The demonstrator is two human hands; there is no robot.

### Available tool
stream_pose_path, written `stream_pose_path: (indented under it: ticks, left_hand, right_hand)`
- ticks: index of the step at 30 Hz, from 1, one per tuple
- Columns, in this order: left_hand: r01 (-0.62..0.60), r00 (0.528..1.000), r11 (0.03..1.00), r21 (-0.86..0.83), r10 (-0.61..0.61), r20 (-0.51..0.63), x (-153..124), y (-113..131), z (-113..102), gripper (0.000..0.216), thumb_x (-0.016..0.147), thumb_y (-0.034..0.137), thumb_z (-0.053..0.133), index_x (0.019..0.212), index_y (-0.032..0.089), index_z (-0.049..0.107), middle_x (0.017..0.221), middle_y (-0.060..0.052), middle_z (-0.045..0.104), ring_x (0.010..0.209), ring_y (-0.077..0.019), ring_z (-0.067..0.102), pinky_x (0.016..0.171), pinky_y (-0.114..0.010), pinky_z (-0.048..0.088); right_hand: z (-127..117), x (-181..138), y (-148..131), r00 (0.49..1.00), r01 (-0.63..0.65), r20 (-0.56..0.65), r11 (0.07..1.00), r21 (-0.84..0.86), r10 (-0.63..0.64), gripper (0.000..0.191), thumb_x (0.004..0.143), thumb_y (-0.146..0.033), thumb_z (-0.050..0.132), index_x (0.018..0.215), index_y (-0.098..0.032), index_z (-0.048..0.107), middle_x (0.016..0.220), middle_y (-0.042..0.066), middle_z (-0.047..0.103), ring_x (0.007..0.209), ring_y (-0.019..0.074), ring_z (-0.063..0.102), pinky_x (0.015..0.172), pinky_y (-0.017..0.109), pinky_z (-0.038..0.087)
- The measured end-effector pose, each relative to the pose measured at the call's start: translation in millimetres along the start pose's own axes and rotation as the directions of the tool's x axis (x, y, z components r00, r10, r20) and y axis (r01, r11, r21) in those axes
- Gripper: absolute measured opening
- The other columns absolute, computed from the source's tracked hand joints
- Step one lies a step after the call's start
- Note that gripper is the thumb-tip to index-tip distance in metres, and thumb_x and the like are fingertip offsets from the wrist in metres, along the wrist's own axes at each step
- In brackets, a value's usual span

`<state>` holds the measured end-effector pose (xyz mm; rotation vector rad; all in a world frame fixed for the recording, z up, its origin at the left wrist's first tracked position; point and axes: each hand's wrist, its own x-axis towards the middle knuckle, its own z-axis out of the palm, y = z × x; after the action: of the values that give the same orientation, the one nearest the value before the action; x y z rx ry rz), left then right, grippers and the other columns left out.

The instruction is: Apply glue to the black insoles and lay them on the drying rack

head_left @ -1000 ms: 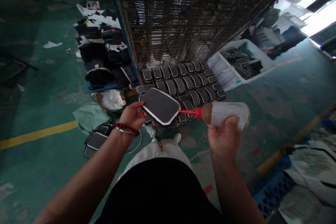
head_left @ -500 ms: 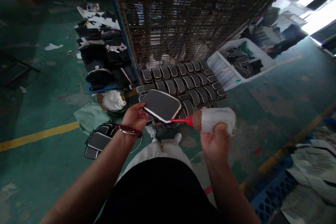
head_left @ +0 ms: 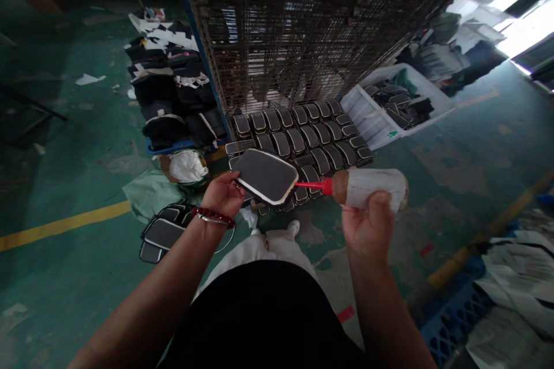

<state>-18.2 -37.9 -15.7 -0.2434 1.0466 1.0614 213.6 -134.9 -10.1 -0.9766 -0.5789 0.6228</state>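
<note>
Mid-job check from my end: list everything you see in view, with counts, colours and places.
Rimmed panel: one, dark grey, pale edge, centre
Squeeze bottle: one, brown with white wrap, red nozzle at panel edge
Wire rack: one, dark, top centre
Stacked panels: many, dark grey, at rack's foot
Bin: one, white, right of rack, holding dark pieces
Black bundles: several, left of rack
Green cloth: one, left
Floor panels: several, dark, below green cloth
Blue pallet: one, lower right
White bundles: several, lower right
Left hand: one, holding panel
Right hand: one, holding bottle
</note>
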Motion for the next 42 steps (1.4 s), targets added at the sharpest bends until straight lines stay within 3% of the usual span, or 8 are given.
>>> stream_pose_path:
  ticks: [8,12,20,23,27,34,42]
  left_hand:
    - [-0.003,1.0,1.0,-0.006,0.003,-0.021,5.3,1.7,-1.9,0.033,0.084,-0.007,0.046,0.105,0.011,0.064,0.062,-0.002,0.066,0.046,-0.0141,0.066,0.044,-0.018,0.056]
    - [-0.017,1.0,1.0,-0.026,0.016,-0.019,7.6,-0.5,-2.5,0.034,0.083,-0.007,0.047,0.106,0.01,0.065,0.063,-0.002,0.067,0.048,-0.0139,0.067,0.047,-0.017,0.057]
    - [-0.037,0.998,0.999,-0.036,0.035,-0.055,3.6,-5.8,0.9,0.036,0.08,-0.009,0.047,0.104,0.012,0.064,0.067,-0.002,0.07,0.052,-0.0141,0.07,0.051,-0.018,0.06]
    - [-0.057,0.997,0.998,-0.038,0.055,-0.058,4.6,-7.7,-0.2,0.033,0.083,-0.009,0.045,0.099,0.013,0.063,0.066,-0.002,0.069,0.053,-0.0136,0.07,0.051,-0.016,0.059]
    - [-0.085,0.995,0.996,-0.022,0.084,-0.05,4.9,-8.3,-1.9,0.029,0.086,-0.008,0.044,0.094,0.014,0.061,0.064,-0.001,0.067,0.051,-0.0129,0.069,0.05,-0.016,0.059]
    - [-0.046,0.999,0.996,0.082,0.046,0.004,-2.5,-6.4,-2.5,0.029,0.087,-0.007,0.043,0.095,0.013,0.062,0.066,-0.002,0.07,0.047,-0.0138,0.068,0.039,-0.016,0.051]
    - [-0.009,0.997,0.993,0.116,0.0,0.077,0.3,-7.3,-5.1,0.038,0.09,-0.003,0.042,0.112,0.015,0.067,0.066,-0.003,0.072,0.047,-0.0148,0.066,0.039,-0.018,0.052]
  right_hand:
    - [-3.4,-23.0,4.1,0.993,-0.106,0.051,0.994,-0.021,0.107,0.043,0.083,-0.046,0.082,0.12,-0.027,0.071,0.115,0.006,0.076,0.116,0.0273,0.071,0.104,0.048,0.058]
    - [-3.1,-23.5,5.1,0.993,-0.098,0.059,0.995,-0.007,0.098,0.041,0.084,-0.047,0.081,0.118,-0.027,0.072,0.112,0.006,0.077,0.11,0.0273,0.074,0.103,0.049,0.058]
    - [-0.6,-25.6,4.6,0.998,-0.061,-0.009,0.998,-0.018,0.061,0.048,0.085,-0.047,0.079,0.126,-0.024,0.069,0.117,0.007,0.076,0.117,0.0265,0.071,0.106,0.046,0.057]
    - [-0.3,-36.5,10.9,0.987,-0.161,0.023,0.986,0.029,0.161,0.044,0.085,-0.046,0.08,0.122,-0.024,0.071,0.112,0.007,0.078,0.108,0.0243,0.075,0.097,0.04,0.062]
    - [-3.4,-34.6,17.6,0.927,-0.375,0.026,0.919,0.124,0.375,0.031,0.09,-0.049,0.077,0.111,-0.027,0.073,0.105,0.003,0.08,0.1,0.0199,0.076,0.087,0.034,0.065]
    - [-8.0,17.1,1.1,0.983,-0.16,-0.076,0.984,0.079,0.166,0.035,0.082,-0.045,0.086,0.107,-0.024,0.073,0.097,0.0,0.078,0.09,0.0197,0.075,0.081,0.034,0.065]
    - [-0.9,34.1,-6.8,0.998,-0.049,0.042,0.995,-0.083,0.053,0.041,0.078,-0.05,0.088,0.104,-0.022,0.074,0.09,0.002,0.074,0.09,0.0206,0.073,0.083,0.034,0.062]
